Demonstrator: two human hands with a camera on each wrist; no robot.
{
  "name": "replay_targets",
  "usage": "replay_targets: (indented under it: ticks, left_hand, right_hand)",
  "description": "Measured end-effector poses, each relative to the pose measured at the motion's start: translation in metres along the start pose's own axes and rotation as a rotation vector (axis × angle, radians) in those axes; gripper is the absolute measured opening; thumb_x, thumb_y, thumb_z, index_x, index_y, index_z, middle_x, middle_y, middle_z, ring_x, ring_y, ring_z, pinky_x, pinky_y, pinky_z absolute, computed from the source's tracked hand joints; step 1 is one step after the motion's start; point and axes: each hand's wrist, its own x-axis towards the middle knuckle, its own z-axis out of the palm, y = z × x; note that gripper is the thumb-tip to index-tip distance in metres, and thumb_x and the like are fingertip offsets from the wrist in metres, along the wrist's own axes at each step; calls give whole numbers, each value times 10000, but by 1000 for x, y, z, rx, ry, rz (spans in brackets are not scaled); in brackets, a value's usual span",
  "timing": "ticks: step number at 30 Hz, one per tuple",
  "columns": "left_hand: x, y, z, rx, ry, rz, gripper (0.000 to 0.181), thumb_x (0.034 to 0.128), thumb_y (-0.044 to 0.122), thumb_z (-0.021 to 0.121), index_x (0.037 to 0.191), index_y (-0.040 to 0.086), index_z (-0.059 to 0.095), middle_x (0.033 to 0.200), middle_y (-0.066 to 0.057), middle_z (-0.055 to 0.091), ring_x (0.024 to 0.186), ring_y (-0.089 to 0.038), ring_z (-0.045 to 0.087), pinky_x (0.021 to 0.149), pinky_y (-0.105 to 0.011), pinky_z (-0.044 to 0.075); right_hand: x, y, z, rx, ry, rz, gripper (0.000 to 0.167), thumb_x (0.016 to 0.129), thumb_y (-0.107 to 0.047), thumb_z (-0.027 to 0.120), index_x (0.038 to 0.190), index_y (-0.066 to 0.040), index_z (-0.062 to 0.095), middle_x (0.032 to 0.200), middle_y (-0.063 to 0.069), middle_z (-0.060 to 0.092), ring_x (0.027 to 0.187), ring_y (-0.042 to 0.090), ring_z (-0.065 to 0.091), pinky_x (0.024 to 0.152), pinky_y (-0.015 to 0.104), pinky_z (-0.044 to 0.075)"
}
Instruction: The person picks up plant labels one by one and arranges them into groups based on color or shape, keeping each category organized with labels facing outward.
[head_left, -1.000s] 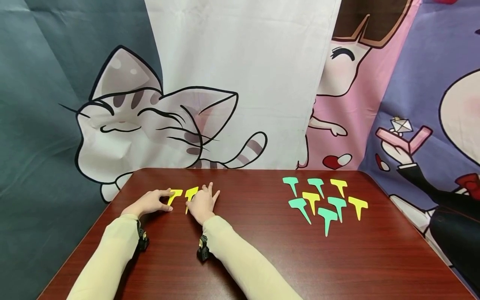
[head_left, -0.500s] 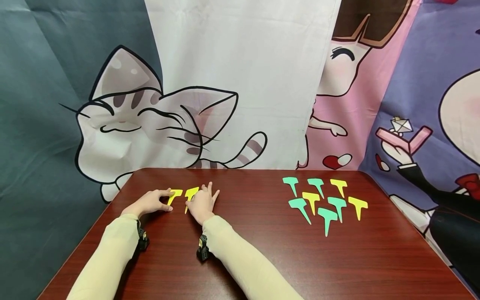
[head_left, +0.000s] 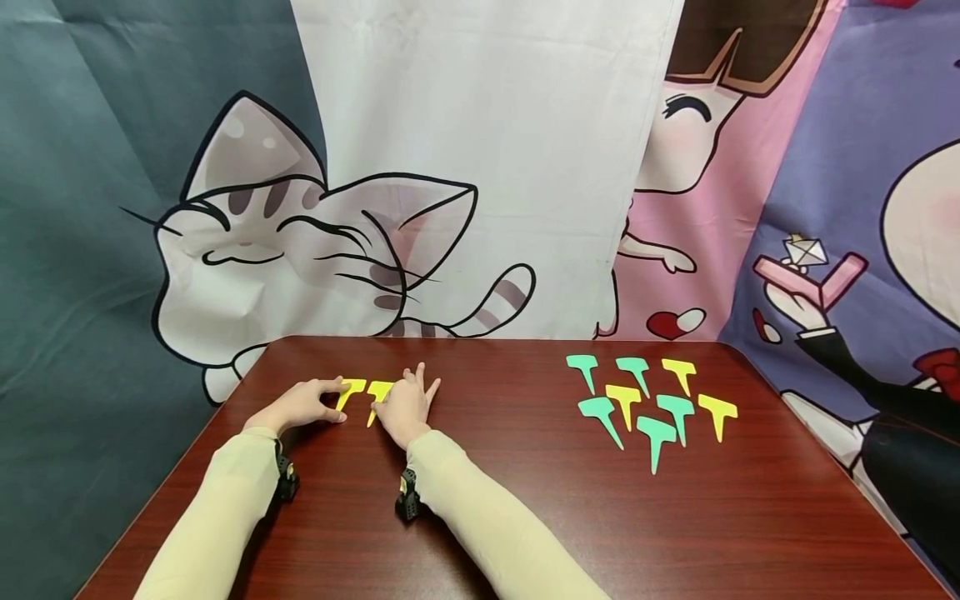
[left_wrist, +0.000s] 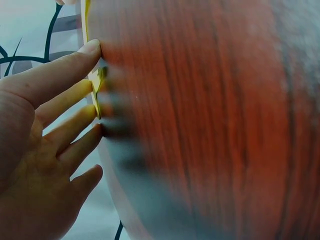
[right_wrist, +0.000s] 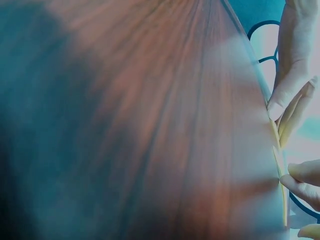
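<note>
Yellow T-shaped tag (head_left: 354, 386) touched by left hand (head_left: 300, 404), fingers straight; right hand (head_left: 403, 408) on second tag (head_left: 379, 389), can't tell if pinching.

From where I'm standing, I can see long, pale creamy-yellow sleeves on both arms, the left sleeve (head_left: 213, 517) and the right sleeve (head_left: 506, 529) alike in plain, soft-looking cloth with a few loose creases. Each narrows to a cuff at the wrist. Beside the left cuff (head_left: 258, 450) sits a small, chunky black wrist camera (head_left: 287, 482) with a dark strap; its black twin (head_left: 407, 504), boxy and marked with a yellowish patch, sits by the right cuff (head_left: 426, 454). The left hand (head_left: 303, 403) and right hand (head_left: 405, 408) are bare.
</note>
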Motion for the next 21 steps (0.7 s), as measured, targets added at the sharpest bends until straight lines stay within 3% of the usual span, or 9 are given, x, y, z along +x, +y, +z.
replay_targets:
  ticks: [8, 14, 21]
  left_hand:
    - [1, -1, 0, 2, -3, 13, 699, 807, 320, 741, 1393, 44, 478, 1501, -210, 320, 1364, -495, 235, 1048, -632, 280]
    - [1, -2, 0, -9, 0, 9, 710, 801, 330, 746, 1396, 48, 478, 1500, -212, 322, 1369, -490, 234, 1056, -628, 269]
    - [1, -1, 1, -21, -7, 4, 717, 806, 338, 741, 1403, 50, 468, 1507, -212, 309, 1372, -495, 218, 1056, -636, 259]
  right_hand:
    - [-1, 6, -6, 40, 5, -51, 233, 818, -393, 721, 666, -223, 766, 1322, 65, 591, 1420, 289, 302, 1099, 637, 202]
    - [-1, 12, -10, 76, 19, -98, 210, 879, -355, 649, 870, -184, 771, 1310, 90, 594, 1403, 298, 334, 1106, 606, 233]
    - [1, 20, -18, 101, 3, -127, 315, 909, -356, 601, 1107, -132, 701, 1324, 89, 576, 1409, 278, 327, 1111, 567, 264]
